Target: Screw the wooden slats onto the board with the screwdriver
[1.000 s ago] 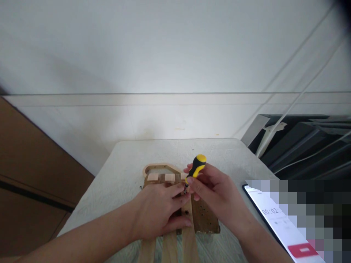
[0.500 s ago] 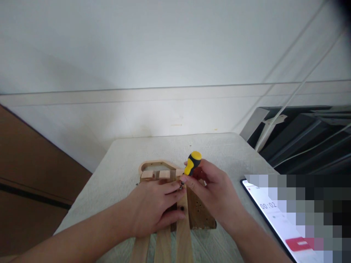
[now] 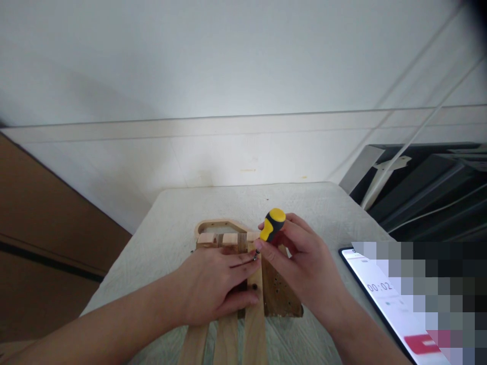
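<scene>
My right hand (image 3: 294, 251) is closed round a stubby yellow-and-black screwdriver (image 3: 274, 223), its handle tilted up and its shaft pointing down at the right-hand wooden slat (image 3: 255, 324). At the shaft's lower end a small metal screw (image 3: 255, 257) shows, partly hidden, between two fingertips of my left hand (image 3: 207, 286). That hand lies across several pale slats, its thumb touching the right-hand one near a dark hole. Beneath the slats is a brown wooden block (image 3: 281, 294) with small holes. Behind them lies a curved pale wooden piece (image 3: 216, 223).
The pale cloth-like cover of the table (image 3: 304, 203) reaches back to a white wall (image 3: 213, 157). A phone (image 3: 375, 289) with a timer on its screen lies at the right. Dark panels (image 3: 429, 187) lean beyond the right edge; a brown surface (image 3: 49, 213) stands at the left.
The whole view has shifted slightly. The screwdriver handle leans a little further right in my right hand. My left hand keeps its place on the slats.
</scene>
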A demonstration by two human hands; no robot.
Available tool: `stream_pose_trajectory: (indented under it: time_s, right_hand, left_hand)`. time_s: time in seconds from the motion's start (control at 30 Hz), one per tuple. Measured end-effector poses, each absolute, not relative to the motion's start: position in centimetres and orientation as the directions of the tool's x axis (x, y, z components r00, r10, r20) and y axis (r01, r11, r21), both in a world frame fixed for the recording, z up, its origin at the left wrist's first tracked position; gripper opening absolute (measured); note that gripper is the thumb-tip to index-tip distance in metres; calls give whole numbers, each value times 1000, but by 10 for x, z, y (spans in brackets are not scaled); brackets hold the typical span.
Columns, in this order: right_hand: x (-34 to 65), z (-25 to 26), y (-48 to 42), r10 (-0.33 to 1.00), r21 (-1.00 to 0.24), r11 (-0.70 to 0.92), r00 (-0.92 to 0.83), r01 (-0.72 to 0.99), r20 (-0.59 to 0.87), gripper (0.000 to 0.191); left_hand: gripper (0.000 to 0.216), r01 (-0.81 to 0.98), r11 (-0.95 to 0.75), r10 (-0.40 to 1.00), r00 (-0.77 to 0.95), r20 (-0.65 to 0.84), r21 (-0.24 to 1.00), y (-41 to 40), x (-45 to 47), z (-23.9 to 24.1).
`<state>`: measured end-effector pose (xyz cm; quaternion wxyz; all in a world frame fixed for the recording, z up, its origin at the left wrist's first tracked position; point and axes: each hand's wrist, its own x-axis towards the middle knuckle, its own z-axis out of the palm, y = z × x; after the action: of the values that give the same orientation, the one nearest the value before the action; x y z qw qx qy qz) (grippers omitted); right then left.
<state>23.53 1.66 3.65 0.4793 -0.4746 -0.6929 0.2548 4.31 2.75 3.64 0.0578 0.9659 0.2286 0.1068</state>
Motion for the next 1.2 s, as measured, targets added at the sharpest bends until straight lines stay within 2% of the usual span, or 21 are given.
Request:
stream_pose_trajectory:
  time_s: [0.13,0.23,0.43,0.53,0.7,0.83,1.07,1.2]
  right_hand:
    - [236,33,17,939,-885,343,-81,315,335,21]
    - [234,30,15,933,-896,361,-80,259,352,25]
    - [229,30,13,916,-834,375,-20,404,402,16]
    - [230,32,14,906,-822,395,-26,410,422,14]
    - [234,28,12,932,-898,362,-115,250,344,38]
    - [232,23,11,924,-906,382,-110,180,367,29]
    - [227,26,14,872,-814,474,-49,336,487,13]
    - [232,28,15,896,-819,433,-83,377,436,12]
  left_hand:
    - [43,439,-883,462,876,140,168,27,43,35]
    - [45,437,-886,458,878,138,158,28,44,36]
    - [39,441,-881,464,876,133,172,28,44,36]
    - [40,441,-882,464,873,150,163,28,44,36]
    - [40,421,-890,447,880,159,175,28,44,34]
    - [38,429,-886,456,876,155,177,28,45,34]
    - [33,445,-881,467,872,145,159,28,46,35]
    - [35,432,-886,457,874,164,166,28,45,33]
